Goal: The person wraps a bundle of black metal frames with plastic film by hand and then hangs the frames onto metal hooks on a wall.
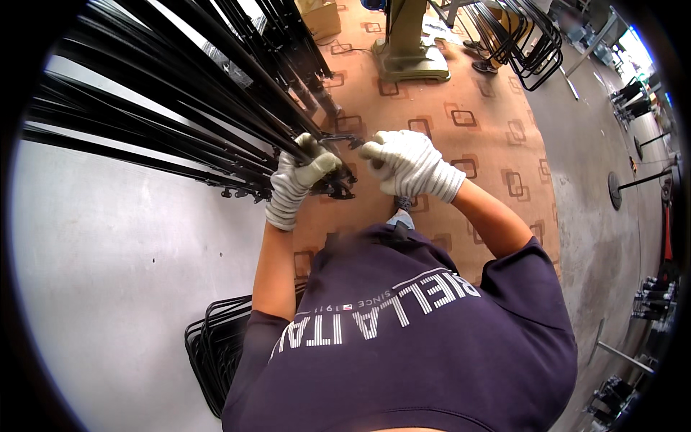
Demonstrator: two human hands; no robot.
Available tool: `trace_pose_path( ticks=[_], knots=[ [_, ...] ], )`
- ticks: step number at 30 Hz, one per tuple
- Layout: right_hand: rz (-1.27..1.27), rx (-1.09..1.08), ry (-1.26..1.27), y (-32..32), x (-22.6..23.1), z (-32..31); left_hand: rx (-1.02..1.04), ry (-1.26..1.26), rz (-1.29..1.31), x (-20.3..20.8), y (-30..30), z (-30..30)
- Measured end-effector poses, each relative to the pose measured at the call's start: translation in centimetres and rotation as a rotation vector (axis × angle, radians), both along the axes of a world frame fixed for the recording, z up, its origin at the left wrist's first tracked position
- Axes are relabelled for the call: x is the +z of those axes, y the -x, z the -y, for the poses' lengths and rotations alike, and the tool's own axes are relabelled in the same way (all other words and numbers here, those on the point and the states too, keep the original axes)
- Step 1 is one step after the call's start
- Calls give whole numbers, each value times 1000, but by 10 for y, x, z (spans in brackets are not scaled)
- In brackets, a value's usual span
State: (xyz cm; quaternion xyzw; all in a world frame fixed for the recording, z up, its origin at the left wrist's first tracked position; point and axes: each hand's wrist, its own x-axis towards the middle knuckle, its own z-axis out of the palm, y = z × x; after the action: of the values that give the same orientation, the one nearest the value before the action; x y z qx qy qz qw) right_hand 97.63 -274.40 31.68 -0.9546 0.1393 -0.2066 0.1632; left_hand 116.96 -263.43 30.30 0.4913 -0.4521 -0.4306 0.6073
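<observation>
Long black metal tubes lean in a dense bundle from the upper left, their lower ends fitted with small brackets. My left hand, in a white striped work glove, wraps round a black tube near those ends. From beside that hand a short dark metal piece sticks out to the right. My right hand, gloved alike, is closed with its fingertips at the tip of this piece. What sits inside its fingers is hidden.
Orange-brown patterned carpet covers the floor around me. Ahead stands a greenish machine base, with a cardboard box to its left. Black tubular frames hang near a person's shoe. More frames lean at lower left.
</observation>
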Motion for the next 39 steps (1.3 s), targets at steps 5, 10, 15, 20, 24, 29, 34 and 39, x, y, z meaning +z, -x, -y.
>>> trace_pose_path(
  ticks=[5,10,15,20,24,29,34,39],
  knots=[
    [58,25,-160,3,4,-15,116,36,1,-26,-6,-2],
    [371,4,-508,4,-2,-34,135,-35,60,-11,2,-6],
    [541,74,-1148,2,14,-53,279,-15,-94,-5,21,-8],
    [790,366,-1556,7,16,-47,319,69,-113,-9,26,-6],
    [535,338,-1471,18,23,-28,308,52,-110,-10,28,-3],
    [359,230,-1340,22,21,-21,337,98,-113,-12,32,-2],
    [416,216,-1606,29,-2,-23,402,82,-86,-14,35,-1],
    [504,393,-1937,22,-7,-35,448,76,-106,-14,44,3]
  ],
)
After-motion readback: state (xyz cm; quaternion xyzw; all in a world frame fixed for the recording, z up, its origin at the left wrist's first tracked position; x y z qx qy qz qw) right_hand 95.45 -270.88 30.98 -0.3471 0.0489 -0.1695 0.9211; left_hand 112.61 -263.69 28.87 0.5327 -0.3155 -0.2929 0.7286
